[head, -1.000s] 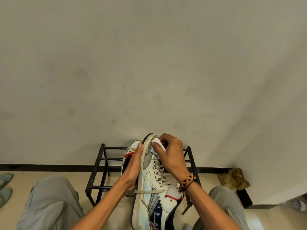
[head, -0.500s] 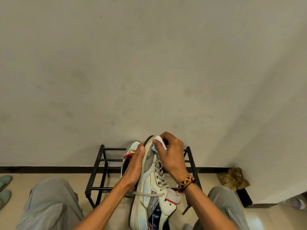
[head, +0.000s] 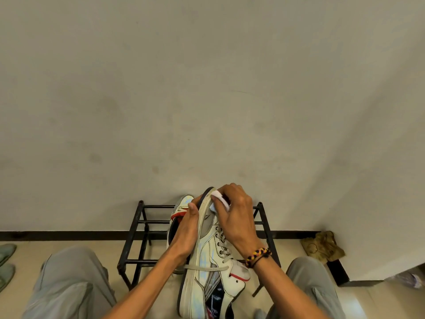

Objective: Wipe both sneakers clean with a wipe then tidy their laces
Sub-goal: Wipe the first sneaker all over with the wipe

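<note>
The fingers (head: 226,194) of the right hand (head: 236,217) curl round a small folded white wipe (head: 219,200), soft and square-edged, pinching it against the toe of the held sneaker (head: 210,261). The left hand (head: 187,231) grips that shoe's sole side, thumb laid along the dark rubber edge, fingers hidden behind it. The sneaker is scuffed off-white leather with grey panels, a red-trimmed tongue, dark printed heel and flat cream laces, one strand stretched loose across its side. It is held toe-away above a black metal-bar shoe rack (head: 135,238), where the second sneaker (head: 181,204) lies just behind. A braided bracelet (head: 257,256) circles the right wrist; grey trousers (head: 66,284) flank the tiled floor
</note>
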